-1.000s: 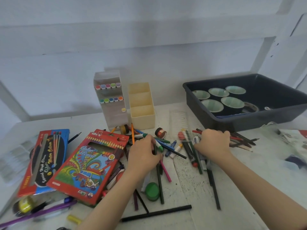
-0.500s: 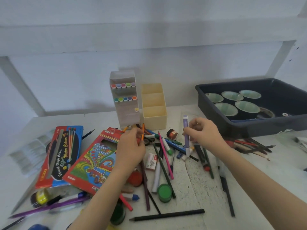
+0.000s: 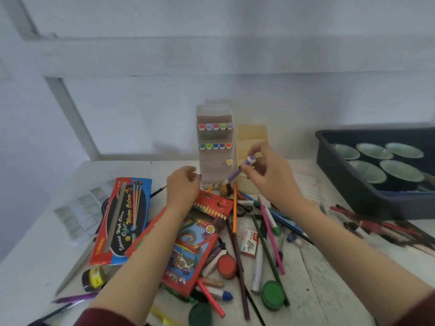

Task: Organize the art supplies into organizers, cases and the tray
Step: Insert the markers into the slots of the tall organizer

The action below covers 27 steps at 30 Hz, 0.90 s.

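Step in hand, as judged from the layout: loading one marker into the rack. Marker off the tabletop, in the air just right of the rack and in front of the bin, tilted, capped end up and away from the rack, lower end down toward the rack's base. Pinched along the barrel by the right hand, thumb and fingers clamped on it. Left hand just left of the rack's base, near but apparently not touching, fingers loosely curled with nothing seen in them. Rack upright: two upper rows full of caps, third row with a single yellow cap at its right end, remaining slots there vacant. For the next move, presumably: swing the barrel level and square to the rack's face, line it up with a vacant slot left of the yellow cap, then push home until flush with its neighbours. Consider bracing the rack with the left hand first; likely light enough to slide or tip back under the push. Most of the task outstanding: loose pencils and paint pots scattered in front of the rack, pencil box front-left of it, tray well to its right.
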{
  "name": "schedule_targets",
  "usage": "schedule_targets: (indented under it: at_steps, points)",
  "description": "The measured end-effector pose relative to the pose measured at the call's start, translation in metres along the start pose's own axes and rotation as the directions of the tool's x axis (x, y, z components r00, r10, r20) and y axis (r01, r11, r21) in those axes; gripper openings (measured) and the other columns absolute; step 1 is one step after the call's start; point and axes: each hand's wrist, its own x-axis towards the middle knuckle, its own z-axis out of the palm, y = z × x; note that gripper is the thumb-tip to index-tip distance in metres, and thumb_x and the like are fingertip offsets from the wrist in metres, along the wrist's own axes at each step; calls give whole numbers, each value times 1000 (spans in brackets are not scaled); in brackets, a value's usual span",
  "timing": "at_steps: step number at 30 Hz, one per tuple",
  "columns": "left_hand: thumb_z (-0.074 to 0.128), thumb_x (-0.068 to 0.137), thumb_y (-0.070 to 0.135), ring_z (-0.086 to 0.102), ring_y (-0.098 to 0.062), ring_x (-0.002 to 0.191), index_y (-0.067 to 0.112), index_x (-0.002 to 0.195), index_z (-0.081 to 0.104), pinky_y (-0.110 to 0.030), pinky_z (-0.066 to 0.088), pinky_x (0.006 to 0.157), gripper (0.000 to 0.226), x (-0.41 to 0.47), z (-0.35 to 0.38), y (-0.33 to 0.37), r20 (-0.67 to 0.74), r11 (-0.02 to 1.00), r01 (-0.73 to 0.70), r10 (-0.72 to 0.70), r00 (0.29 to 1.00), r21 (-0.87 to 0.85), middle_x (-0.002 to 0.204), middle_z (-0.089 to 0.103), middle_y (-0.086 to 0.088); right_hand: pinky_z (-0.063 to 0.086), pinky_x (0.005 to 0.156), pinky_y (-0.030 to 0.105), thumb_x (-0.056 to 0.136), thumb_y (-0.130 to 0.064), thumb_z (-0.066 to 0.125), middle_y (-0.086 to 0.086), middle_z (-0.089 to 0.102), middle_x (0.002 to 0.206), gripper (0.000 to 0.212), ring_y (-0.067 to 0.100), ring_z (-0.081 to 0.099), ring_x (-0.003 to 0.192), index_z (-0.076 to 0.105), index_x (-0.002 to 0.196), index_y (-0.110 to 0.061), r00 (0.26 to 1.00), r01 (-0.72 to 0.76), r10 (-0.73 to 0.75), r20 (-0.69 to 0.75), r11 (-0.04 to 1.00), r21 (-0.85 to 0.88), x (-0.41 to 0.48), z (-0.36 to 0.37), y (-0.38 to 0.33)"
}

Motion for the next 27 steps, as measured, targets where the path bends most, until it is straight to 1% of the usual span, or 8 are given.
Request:
schedule_targets:
  at_steps: [3,5,8,10,12,16,21,27]
  points:
    - [58,92,22,59,-20,107,7,124,60,-22,37,84,35,6,11,1,36,1000,4,-5,999,26,118,65,-9,34,49,7,90,-20,63,-21,55,65,18,1,49,51,46,92,-14,984,136,-152,-95,979,-151,11,14,-1]
    - [57,93,20,60,-22,105,6,118,63,-24,39,84,30,10,14,0,34,999,0,-1,999,35,116,66,-10,33,49,6,88,-28,63,-11,57,71,19,-1,46,55,54,92,-12,954,197,-249,-165,940,-279,18,23,2]
    - [56,94,19,60,-20,98,6,109,68,-22,37,80,24,15,15,-6,5,999,-12,12,1000,44,109,68,-10,43,46,22,88,-32,57,2,64,70,25,12,55,57,63,91,-8,886,329,-443,-139,810,-487,27,34,12]
    - [55,94,19,58,-16,90,5,105,69,-22,37,78,23,15,15,-8,-8,999,-24,24,1000,42,105,69,-9,47,51,30,86,-24,64,6,65,71,18,21,59,62,65,87,-6,855,381,-511,-84,730,-567,33,38,17]
    - [54,94,18,53,-11,84,4,102,69,-22,36,76,22,14,16,-10,-17,998,-43,44,999,34,101,69,-10,47,57,32,81,-18,72,9,64,77,14,24,59,67,66,83,-5,851,392,-524,-46,689,-610,38,42,22]
    - [53,95,18,52,-9,80,4,101,69,-21,37,73,23,12,19,-14,-21,998,-63,64,998,5,98,69,-9,44,58,28,76,-21,76,9,63,81,19,22,59,69,65,80,-6,870,404,-490,56,642,-652,45,51,32]
    - [55,94,19,54,-10,78,5,98,70,-21,39,71,21,12,24,-18,-45,997,-76,76,996,-1,94,70,-9,47,51,31,73,-25,79,9,63,75,24,22,60,63,65,78,-6,896,379,-435,90,641,-667,50,61,39]
    - [56,94,21,55,-9,78,6,98,70,-19,38,71,21,13,28,-21,-59,997,-78,79,995,13,94,70,-8,43,40,26,71,-29,80,9,66,72,29,21,58,49,64,76,-5,926,312,-372,64,660,-683,55,71,47]
